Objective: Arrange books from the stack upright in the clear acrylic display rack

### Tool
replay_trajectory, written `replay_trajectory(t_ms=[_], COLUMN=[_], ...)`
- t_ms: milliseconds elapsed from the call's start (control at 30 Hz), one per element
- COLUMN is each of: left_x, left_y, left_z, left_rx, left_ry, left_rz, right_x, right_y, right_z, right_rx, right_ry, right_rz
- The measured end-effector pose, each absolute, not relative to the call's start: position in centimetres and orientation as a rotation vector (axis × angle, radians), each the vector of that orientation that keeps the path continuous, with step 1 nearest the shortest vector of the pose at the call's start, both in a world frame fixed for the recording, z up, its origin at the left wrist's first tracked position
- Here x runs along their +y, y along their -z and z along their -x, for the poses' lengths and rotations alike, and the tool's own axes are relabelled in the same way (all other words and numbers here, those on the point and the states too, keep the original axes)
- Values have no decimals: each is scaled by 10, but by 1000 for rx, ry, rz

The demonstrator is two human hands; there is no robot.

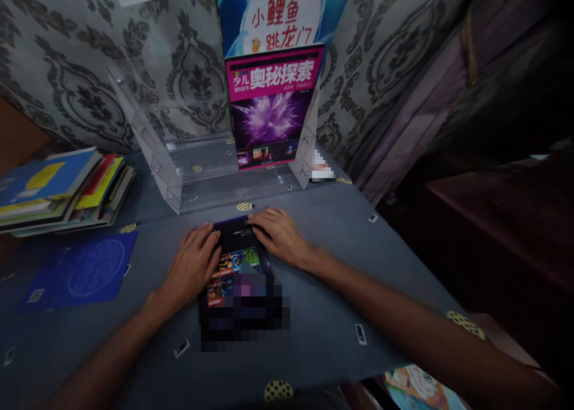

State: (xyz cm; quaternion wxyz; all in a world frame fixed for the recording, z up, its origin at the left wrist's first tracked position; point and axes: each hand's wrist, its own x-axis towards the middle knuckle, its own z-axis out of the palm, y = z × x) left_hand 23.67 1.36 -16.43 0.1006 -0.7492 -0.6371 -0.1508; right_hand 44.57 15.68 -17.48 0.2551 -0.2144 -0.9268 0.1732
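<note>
A dark book point(240, 238) with small colourful pictures on its cover lies on the grey-blue cloth in front of me. My left hand point(195, 260) grips its left side near the far corner, fingers bent over the edge. Around the far right corner, my right hand point(278, 233) holds the book too, thumb on the cover and fingers along the edge. The near part of the cover is blurred by pixels. Just beyond stands a clear plastic book rack point(155, 153). On its right side, a magenta and black book point(271, 114) leans upright before a blue picture book point(282, 9).
To the left, a stack of several books point(67, 189) sits near the wall, with a blue book point(85, 272) lying flat before it. A curtain point(417, 105) hangs at the right. Below the table's front edge, a colourful book or sheet point(421, 389) shows partly.
</note>
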Motion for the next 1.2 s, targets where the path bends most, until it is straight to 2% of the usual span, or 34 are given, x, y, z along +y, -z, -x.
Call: replay_trajectory(t_ms=[200, 500, 1200], left_x=[15, 2, -28], left_y=[159, 148, 143], left_z=[-237, -271, -309], left_rx=[-1887, -1607, -1349], left_ry=[324, 332, 248], left_rz=[2250, 2740, 2783], right_x=[160, 159, 160], right_y=[180, 181, 182], right_z=[-445, -444, -446], right_rx=[-2454, -2476, -2521], right_ry=[-548, -543, -527], right_rz=[567, 585, 570])
